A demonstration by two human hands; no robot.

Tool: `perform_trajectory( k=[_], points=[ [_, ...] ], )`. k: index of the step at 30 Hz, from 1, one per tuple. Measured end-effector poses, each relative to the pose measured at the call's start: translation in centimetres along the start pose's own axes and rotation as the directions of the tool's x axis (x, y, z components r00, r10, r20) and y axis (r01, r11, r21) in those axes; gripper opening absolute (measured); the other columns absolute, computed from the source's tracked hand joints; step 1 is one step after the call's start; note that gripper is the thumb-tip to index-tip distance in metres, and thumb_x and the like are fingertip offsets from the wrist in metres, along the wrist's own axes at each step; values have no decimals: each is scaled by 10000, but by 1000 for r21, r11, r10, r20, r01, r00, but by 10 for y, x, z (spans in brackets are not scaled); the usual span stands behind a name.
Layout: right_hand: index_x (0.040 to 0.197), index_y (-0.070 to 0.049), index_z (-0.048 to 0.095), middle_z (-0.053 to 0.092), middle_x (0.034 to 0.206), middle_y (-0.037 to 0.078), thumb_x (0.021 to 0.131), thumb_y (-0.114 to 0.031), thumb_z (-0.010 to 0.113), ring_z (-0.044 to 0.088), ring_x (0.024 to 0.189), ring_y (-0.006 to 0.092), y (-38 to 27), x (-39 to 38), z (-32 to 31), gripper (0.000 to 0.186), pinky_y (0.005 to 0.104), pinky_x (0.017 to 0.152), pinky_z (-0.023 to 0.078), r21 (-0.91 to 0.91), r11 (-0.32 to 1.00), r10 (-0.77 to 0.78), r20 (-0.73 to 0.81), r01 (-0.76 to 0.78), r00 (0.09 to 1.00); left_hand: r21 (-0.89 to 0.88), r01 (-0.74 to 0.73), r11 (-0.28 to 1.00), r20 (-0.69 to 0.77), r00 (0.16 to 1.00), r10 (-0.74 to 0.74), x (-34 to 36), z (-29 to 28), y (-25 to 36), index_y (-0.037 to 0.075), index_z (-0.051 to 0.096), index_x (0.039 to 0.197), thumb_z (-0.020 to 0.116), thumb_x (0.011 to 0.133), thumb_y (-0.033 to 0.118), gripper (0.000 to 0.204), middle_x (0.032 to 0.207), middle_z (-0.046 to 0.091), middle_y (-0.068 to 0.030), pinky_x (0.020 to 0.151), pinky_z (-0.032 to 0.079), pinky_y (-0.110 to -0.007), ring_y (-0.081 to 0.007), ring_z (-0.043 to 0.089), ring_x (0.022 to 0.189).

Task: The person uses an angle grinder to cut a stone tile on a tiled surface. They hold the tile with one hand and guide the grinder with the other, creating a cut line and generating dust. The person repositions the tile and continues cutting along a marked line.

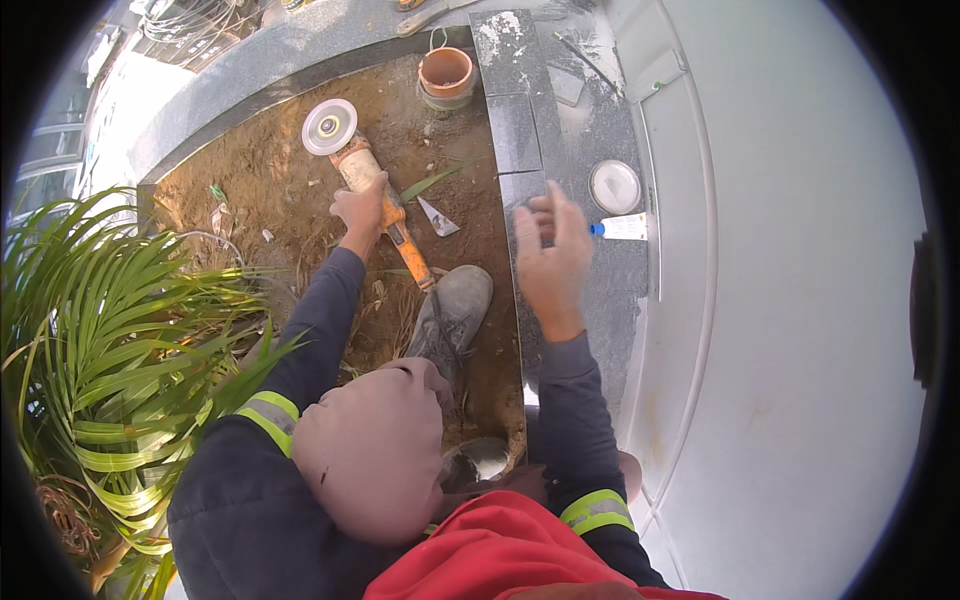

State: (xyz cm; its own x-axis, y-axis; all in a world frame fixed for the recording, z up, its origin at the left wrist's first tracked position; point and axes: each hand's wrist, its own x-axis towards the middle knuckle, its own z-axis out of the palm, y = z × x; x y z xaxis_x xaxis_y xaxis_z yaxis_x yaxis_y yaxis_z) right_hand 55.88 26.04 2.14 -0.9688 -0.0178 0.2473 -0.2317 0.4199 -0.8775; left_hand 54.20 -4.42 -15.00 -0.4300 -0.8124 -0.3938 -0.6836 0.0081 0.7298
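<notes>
My left hand (362, 208) is wrapped round the body of an orange angle grinder (402, 243), held over the soil. Its pale cutting disc (329, 127) points away from me, and the tail end comes close to my grey shoe (462, 305). Over the dark stone ledge, my right hand (553, 268) is raised, slightly blurred, with thumb and forefinger apart and the other fingers partly bent. Nothing shows in it. Just beyond it lies a dark tile (513, 135) with a straight seam or cut across it. A white bottle with a blue cap (625, 228) lies to its right.
A terracotta pot (446, 70) stands at the far end of the soil bed. A round white tub or lid (614, 187) rests on the ledge. A pointed grey shard (437, 217) lies on the soil. Palm fronds (120, 370) crowd the left; a white wall (800, 300) bounds the right.
</notes>
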Motion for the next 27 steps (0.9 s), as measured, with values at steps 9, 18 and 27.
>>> perform_trajectory(
  k=[9,18,27],
  points=[
    [1430,-31,614,607,1472,176,977,-132,681,530,1395,355,151,167,-26,469,443,1182,410,-477,851,-168,148,219,975,325,-364,873,-181,882,435,-41,-5,-5,-104,509,1312,858,832,519,860,1287,498,-249,1054,452,-464,-354,514,1226],
    [1538,-80,521,538,1552,154,933,-257,762,496,1427,341,160,206,11,674,462,1149,429,-599,732,-79,400,325,913,-235,337,912,886,460,58,-189,58,45,-44,512,1440,803,948,408,729,1342,647,-171,1022,521,-382,-237,626,1217],
    [1358,13,612,615,1309,186,900,-240,785,567,1204,381,150,209,12,551,496,1054,463,-661,581,-189,458,475,868,-407,254,877,734,662,149,-212,68,65,-71,588,1324,783,959,236,515,1234,697,-160,937,549,-372,-212,675,1097]
  ],
)
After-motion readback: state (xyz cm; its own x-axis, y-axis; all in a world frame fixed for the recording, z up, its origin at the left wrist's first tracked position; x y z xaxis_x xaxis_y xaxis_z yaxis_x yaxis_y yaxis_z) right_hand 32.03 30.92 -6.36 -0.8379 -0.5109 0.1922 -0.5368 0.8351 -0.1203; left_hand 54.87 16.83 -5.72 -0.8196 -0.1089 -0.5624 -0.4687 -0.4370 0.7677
